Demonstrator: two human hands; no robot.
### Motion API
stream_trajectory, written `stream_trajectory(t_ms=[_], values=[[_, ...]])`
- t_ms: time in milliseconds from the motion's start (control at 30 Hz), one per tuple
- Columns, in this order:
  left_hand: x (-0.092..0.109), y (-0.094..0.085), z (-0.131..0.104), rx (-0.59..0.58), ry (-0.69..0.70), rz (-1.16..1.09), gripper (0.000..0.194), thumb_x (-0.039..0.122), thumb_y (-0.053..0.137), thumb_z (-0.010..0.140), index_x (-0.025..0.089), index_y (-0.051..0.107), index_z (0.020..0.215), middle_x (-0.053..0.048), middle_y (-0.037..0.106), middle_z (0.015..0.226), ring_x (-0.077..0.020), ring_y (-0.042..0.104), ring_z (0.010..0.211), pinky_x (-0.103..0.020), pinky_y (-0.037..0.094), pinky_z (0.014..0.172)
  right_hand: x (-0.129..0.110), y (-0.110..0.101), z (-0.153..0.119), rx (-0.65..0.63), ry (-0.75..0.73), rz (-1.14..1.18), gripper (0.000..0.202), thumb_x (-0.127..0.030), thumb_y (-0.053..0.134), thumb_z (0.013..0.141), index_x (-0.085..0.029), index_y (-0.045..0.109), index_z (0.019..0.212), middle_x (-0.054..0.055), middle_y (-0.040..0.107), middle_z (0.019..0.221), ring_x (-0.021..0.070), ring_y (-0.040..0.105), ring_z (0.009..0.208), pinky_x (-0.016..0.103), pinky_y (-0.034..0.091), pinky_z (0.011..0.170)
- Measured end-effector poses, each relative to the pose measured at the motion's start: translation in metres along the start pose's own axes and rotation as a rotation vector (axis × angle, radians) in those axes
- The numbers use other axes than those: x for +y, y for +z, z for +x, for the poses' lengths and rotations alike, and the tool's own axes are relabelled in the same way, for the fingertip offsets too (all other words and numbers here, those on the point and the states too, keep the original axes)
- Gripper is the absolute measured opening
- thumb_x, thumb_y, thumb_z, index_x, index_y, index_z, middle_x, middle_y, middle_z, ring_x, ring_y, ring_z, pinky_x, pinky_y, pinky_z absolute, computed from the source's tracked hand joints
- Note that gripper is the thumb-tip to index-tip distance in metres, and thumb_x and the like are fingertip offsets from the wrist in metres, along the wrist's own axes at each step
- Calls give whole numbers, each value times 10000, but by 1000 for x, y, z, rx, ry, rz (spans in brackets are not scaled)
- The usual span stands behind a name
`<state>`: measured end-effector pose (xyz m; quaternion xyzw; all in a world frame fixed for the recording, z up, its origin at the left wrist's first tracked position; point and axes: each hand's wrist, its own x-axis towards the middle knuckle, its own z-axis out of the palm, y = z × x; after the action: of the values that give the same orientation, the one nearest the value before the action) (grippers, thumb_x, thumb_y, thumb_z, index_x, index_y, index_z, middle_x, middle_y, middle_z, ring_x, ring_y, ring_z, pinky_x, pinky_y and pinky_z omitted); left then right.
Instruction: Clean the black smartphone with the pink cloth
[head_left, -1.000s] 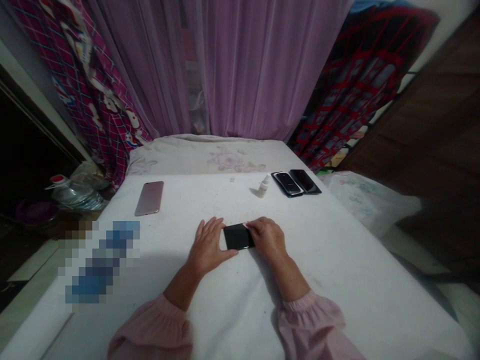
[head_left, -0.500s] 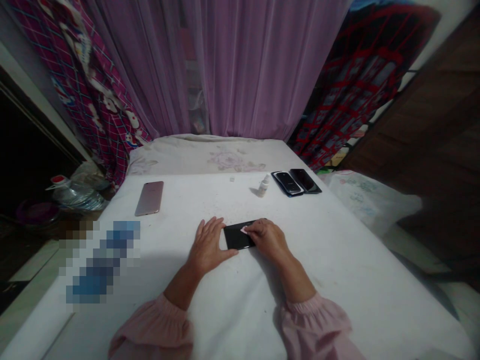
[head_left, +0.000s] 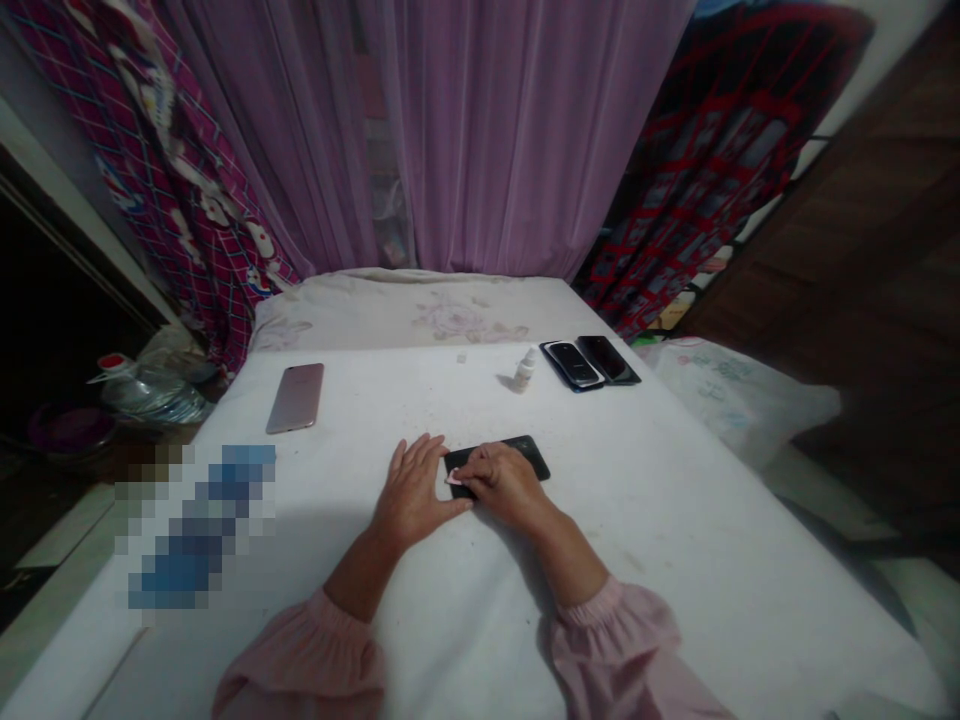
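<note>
A black phone (head_left: pixel 535 456) lies flat on the white-covered table in front of me. My left hand (head_left: pixel 411 495) holds its left end steady, thumb at the near edge and index finger at the far corner, the other fingers stretched out. Pinched in the fingers of my right hand (head_left: pixel 510 488) is a small pale pink piece of cloth or tissue (head_left: pixel 454 478), pressed against the left part of the phone. That hand covers the phone's middle.
A small white spray bottle (head_left: pixel 524 371) stands beyond my hands. To its right lie dark phones (head_left: pixel 574 364), side by side. A rose-gold phone (head_left: pixel 295 398) rests at the left, behind a blurred-out blue patch (head_left: pixel 202 530). Purple curtains (head_left: pixel 510 140) hang behind the table (head_left: pixel 675 520).
My right hand has slid left along the phone with the pink piece, uncovering the phone's right end. My left hand stays at the left end.
</note>
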<state>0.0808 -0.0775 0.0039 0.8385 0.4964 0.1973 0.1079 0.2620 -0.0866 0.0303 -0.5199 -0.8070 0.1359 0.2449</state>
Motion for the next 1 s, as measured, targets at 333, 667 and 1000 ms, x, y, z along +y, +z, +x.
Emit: stream_trajectory(t_ms=[333,667,1000], values=[[-1,-2,0,-29,-2,-11,681,557,712,722,198,499,1260,-133,500,1434,-314,374,1385,-541,164,1179,47,-27,-19,36,69,2,167,-190,702,816,-334,787,818,4,671,744,150,585,723,270,403,660],[-6,2,0,-13,29,4,668,562,708,741,203,502,1266,-134,505,1430,-306,376,1385,-535,173,1176,2,-10,1,-81,-134,49,163,-210,718,815,-347,779,880,-7,685,809,121,591,756,254,401,719],[-2,-3,1,-55,4,9,728,573,740,713,180,500,1277,-141,497,1440,-310,376,1386,-533,175,1179,27,-32,-16,-129,-79,119,132,-239,699,829,-337,780,862,0,701,826,129,611,785,261,446,739]])
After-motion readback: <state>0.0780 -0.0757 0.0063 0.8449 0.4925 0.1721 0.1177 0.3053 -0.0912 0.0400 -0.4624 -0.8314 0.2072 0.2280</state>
